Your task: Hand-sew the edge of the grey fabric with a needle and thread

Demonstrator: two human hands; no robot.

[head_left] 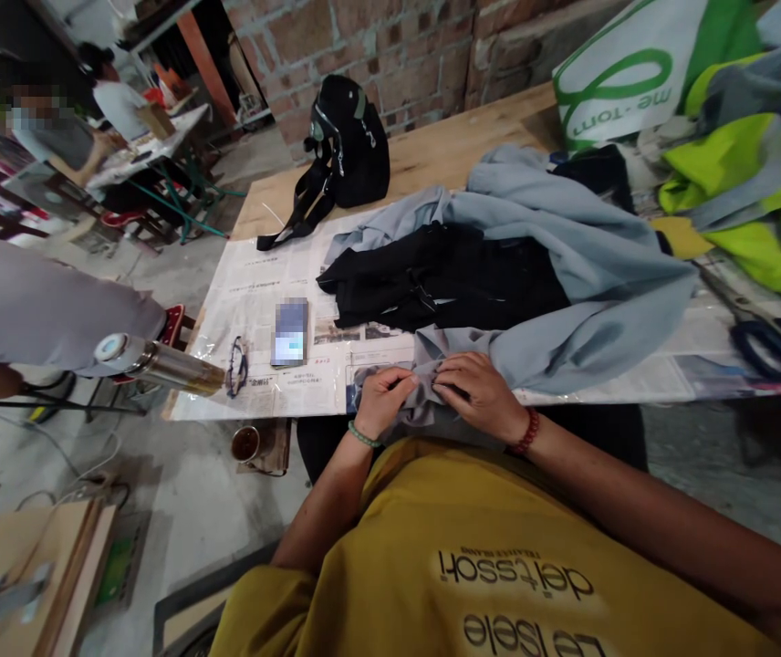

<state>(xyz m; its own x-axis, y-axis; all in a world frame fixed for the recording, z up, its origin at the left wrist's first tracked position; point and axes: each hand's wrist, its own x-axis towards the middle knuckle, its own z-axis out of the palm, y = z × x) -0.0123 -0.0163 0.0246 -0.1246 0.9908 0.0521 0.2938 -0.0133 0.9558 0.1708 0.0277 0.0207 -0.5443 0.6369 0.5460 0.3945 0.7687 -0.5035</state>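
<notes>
At the table's near edge, my left hand (385, 401) is closed in a pinch on a bunched part of the grey garment (609, 265). My right hand (476, 388) grips the same cloth just to the right, its fingers curled and the fingertips close to the left ones. Between the hands the fabric is gathered and hangs toward my lap. Any needle or thread is too small to make out. Black cloth (445, 274) lies on the grey garment, beyond my hands.
Left of the cloth are a phone (290, 330), a bracelet-like loop (237, 367) and a steel flask (158, 363). A black bag (349, 141) stands at the back. Large scissors (766, 338) lie right, near yellow-green garments (739, 173). People sit at the left.
</notes>
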